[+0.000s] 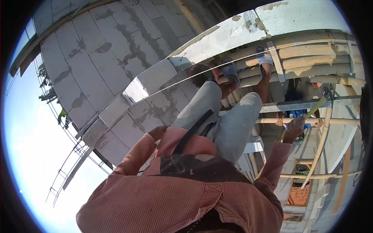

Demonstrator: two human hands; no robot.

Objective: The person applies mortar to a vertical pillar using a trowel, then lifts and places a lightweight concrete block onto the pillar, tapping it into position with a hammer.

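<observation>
At ten o'clock stands the wall of pale blocks (87,58) with mortar smears. At eight, the left hand (157,133) is beside the hip, its fingers hidden, so I cannot tell how far open it is or whether it grips anything. A taut white string (186,79) runs toward two o'clock, past the sandals (230,69) at one. At three, the right hand (296,125) is closed around the yellowish handle of a hammer-like tool (316,106), head toward two, above a co-worker's hand (279,122) on a bamboo pole (342,121). The step seems to be positioning the tool; the next move calls for steady footing and clearance.
</observation>
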